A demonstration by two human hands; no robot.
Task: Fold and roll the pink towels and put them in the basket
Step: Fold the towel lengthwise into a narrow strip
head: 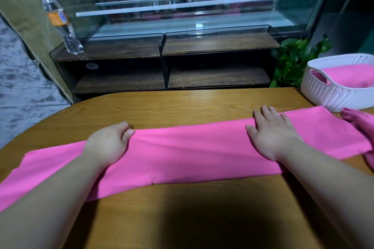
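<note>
The long folded pink cloth towel [192, 153] is lying across the frame's middle on the brown wooden table [182, 105]. The left hand [109, 143] is curled, pinching its far edge. The right hand [271, 133] is pressing on it, flat and spread. Uneven pulling is probably risking a crooked fold.

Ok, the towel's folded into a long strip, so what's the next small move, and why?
Probably begin rolling it from the right end. The pink towel lies as a long folded strip across the wooden table, right hand flat on it, left hand gripping its far edge, and the white basket sits just beyond that right end.
</note>
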